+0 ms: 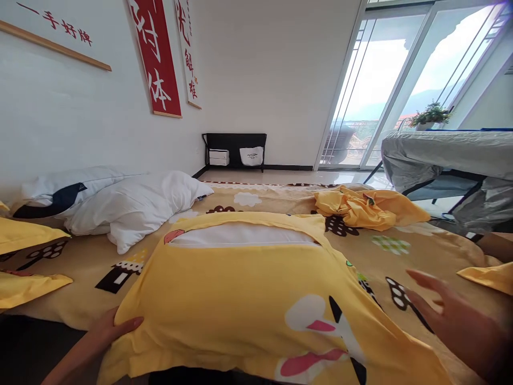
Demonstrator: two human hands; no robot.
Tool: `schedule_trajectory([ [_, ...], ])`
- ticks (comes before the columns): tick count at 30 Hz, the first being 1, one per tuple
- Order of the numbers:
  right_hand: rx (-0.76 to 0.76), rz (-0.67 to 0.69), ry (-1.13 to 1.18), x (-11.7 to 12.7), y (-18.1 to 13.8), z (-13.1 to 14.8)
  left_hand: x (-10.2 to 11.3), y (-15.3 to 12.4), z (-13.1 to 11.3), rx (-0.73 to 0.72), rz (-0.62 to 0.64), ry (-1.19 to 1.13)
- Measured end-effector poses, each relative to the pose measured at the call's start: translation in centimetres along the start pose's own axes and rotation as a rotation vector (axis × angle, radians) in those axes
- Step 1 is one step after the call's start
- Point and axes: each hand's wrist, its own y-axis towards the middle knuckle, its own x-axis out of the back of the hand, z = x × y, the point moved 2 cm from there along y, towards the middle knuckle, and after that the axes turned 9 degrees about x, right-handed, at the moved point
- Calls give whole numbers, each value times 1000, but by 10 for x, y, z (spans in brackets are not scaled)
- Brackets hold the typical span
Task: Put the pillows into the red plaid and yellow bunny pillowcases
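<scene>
A white pillow point(244, 235) shows through the long opening of a yellow pillowcase point(224, 289) with a cartoon rabbit print. It lies flat on the bed, close in front of me, with the opening on the far side. My left hand point(114, 327) grips the left edge of the pillowcase, its thumb on top and the other fingers hidden underneath. To the right of the pillow, my right hand point(452, 321) hovers over the bedspread, slightly blurred. Its fingers are apart and nothing is in it.
White pillows point(132, 206) lie at the left by the wall. A crumpled yellow cloth point(356, 206) rests on the patterned bedspread point(256, 198). More yellow fabric point(32, 235) is at the left edge. Another person's limb point(495, 245) shows at right, near a plastic-covered table point(449, 152).
</scene>
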Motion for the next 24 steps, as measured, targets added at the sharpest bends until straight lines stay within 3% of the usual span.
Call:
schedule_trajectory([
  [3,511,-19,-35,-17,31,109,-8,-10,-2,-15,-23,-59],
  [5,723,-22,7,-53,37,161,-13,-17,0,-10,4,-126],
  [6,758,-11,-1,-76,37,176,-15,-21,3,3,15,-159],
  [7,774,62,-26,-102,35,183,-16,-24,6,21,18,-191],
  [9,803,346,-75,-151,27,180,-17,-26,13,42,-12,-253],
  [11,778,451,-84,-180,17,165,-13,-23,21,33,-66,-264],
  [15,809,349,-74,-179,1,143,7,-8,13,-73,-201,-40],
  [18,843,293,-106,-170,-5,144,12,-14,-32,-301,-568,191],
  [20,837,277,-132,-171,-7,146,-13,-33,-78,-580,-693,362],
  [21,834,272,-145,-173,-7,147,-36,-44,-102,-748,-625,460],
  [24,836,272,-169,-175,-6,147,-129,-69,-163,-1078,-126,924],
])
